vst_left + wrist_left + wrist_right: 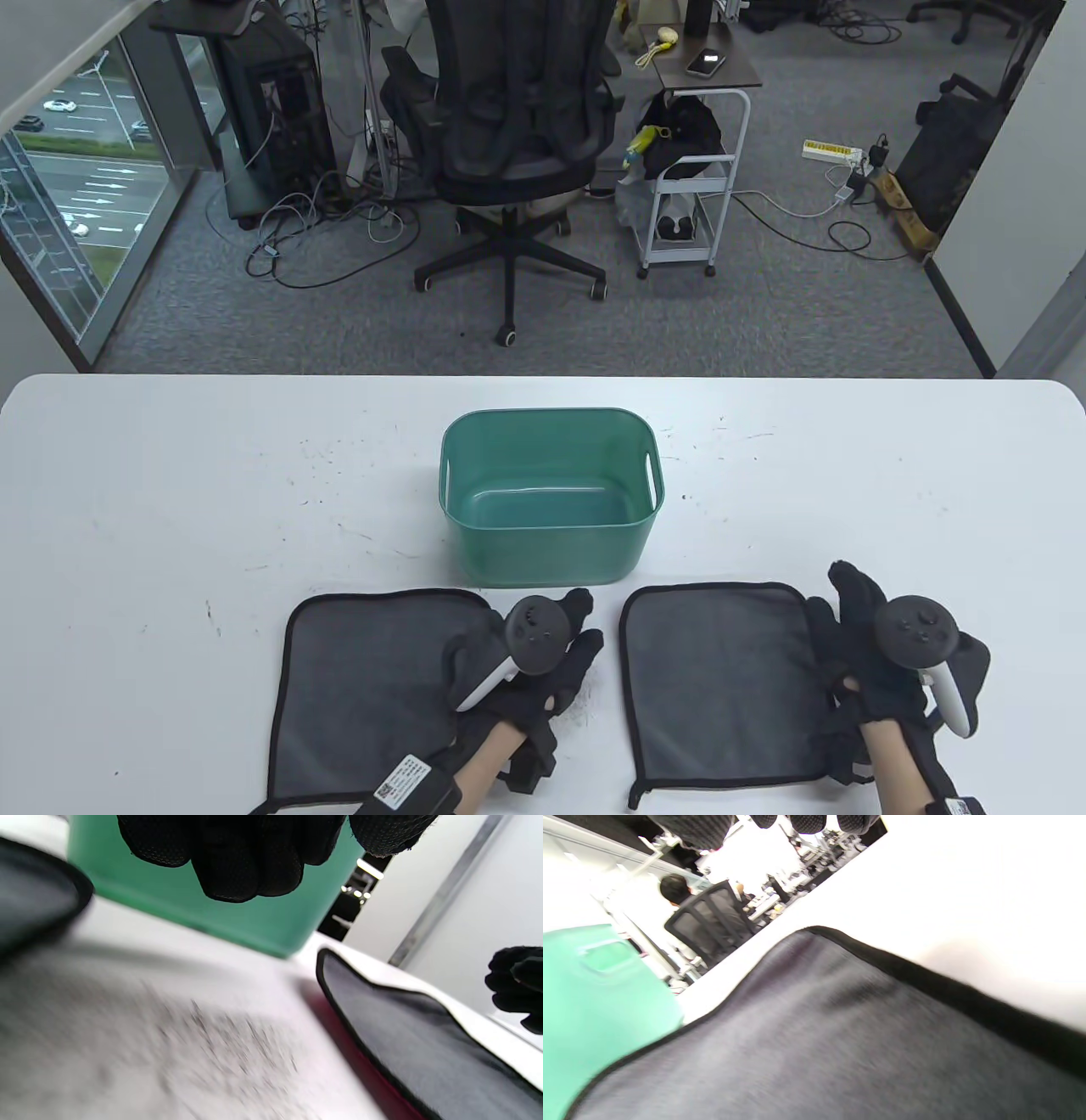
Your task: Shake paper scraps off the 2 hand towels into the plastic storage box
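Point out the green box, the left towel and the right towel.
Box (543, 552), table view, front wall.
Left towel (365, 679), table view, bare grey middle.
Right towel (721, 679), table view, bare grey middle.

The table view is evenly and brightly lit and sharp throughout; straight lines bow near its edges. Daylight enters through the window (76, 195) at upper left. The box (550, 501) casts only a soft shadow. The left wrist view is motion-blurred, most strongly across the table (169, 1052). The right wrist view is overexposed, and the towel (840, 1035) appears soft.
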Action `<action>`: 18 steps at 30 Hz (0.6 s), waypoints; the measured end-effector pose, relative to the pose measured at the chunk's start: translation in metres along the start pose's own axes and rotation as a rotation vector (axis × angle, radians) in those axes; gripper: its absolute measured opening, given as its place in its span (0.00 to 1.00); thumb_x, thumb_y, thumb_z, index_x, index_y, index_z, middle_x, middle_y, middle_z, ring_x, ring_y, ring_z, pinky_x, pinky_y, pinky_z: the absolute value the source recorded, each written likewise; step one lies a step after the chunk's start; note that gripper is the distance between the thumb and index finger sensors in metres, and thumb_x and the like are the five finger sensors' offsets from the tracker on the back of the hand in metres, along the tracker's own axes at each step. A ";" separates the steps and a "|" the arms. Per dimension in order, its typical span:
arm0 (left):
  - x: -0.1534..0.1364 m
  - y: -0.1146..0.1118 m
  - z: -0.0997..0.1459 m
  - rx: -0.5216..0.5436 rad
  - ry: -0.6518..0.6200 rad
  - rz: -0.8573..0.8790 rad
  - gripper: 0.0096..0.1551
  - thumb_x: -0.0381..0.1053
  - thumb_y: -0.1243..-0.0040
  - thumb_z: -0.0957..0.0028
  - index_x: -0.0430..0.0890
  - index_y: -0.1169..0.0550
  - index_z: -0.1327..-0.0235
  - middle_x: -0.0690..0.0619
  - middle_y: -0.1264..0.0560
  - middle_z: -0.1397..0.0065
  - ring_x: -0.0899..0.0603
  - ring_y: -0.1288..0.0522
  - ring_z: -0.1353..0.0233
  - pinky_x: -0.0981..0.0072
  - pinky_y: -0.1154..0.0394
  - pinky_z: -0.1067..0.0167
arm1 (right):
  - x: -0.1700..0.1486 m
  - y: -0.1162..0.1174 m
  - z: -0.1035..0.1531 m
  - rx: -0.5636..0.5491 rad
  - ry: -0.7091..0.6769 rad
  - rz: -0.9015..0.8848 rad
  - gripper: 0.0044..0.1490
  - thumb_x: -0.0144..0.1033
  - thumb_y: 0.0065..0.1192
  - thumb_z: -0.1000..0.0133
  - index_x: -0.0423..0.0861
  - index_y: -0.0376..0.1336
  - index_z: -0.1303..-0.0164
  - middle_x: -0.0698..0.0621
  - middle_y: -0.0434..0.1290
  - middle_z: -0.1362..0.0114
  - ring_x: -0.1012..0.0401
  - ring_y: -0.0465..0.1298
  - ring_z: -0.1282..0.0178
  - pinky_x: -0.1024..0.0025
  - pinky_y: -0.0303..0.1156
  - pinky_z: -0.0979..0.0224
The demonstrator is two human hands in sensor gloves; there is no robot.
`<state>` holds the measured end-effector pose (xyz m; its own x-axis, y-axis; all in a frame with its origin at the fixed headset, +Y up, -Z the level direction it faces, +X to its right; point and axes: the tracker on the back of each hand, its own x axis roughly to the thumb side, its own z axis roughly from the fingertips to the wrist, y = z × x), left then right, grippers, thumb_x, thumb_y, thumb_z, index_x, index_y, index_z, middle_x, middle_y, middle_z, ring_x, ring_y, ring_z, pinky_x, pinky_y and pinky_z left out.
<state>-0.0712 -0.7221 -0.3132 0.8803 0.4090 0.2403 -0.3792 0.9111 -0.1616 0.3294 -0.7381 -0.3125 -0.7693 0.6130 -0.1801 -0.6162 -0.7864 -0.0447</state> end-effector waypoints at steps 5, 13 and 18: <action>-0.026 0.052 0.034 0.230 -0.074 -0.082 0.34 0.64 0.46 0.42 0.57 0.29 0.22 0.49 0.27 0.18 0.39 0.28 0.21 0.38 0.32 0.26 | 0.034 -0.021 0.007 -0.050 -0.144 0.044 0.42 0.54 0.60 0.44 0.54 0.51 0.20 0.44 0.54 0.15 0.39 0.55 0.17 0.35 0.50 0.21; -0.115 0.125 0.072 0.494 0.102 -0.277 0.38 0.66 0.47 0.43 0.58 0.33 0.18 0.50 0.31 0.14 0.38 0.34 0.16 0.34 0.38 0.22 | 0.063 -0.039 0.015 -0.128 -0.231 0.194 0.44 0.55 0.59 0.44 0.56 0.49 0.18 0.46 0.51 0.12 0.40 0.52 0.14 0.34 0.47 0.19; -0.167 0.147 0.082 0.513 0.218 -0.301 0.42 0.69 0.48 0.43 0.58 0.38 0.14 0.48 0.38 0.10 0.34 0.43 0.12 0.29 0.45 0.22 | 0.054 -0.038 0.008 -0.123 -0.192 0.254 0.45 0.56 0.59 0.44 0.57 0.48 0.18 0.47 0.49 0.12 0.40 0.50 0.13 0.34 0.45 0.19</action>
<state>-0.2979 -0.6522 -0.2985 0.9870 0.1605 -0.0057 -0.1467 0.9154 0.3749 0.3105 -0.6745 -0.3126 -0.9204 0.3908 -0.0127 -0.3852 -0.9118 -0.1425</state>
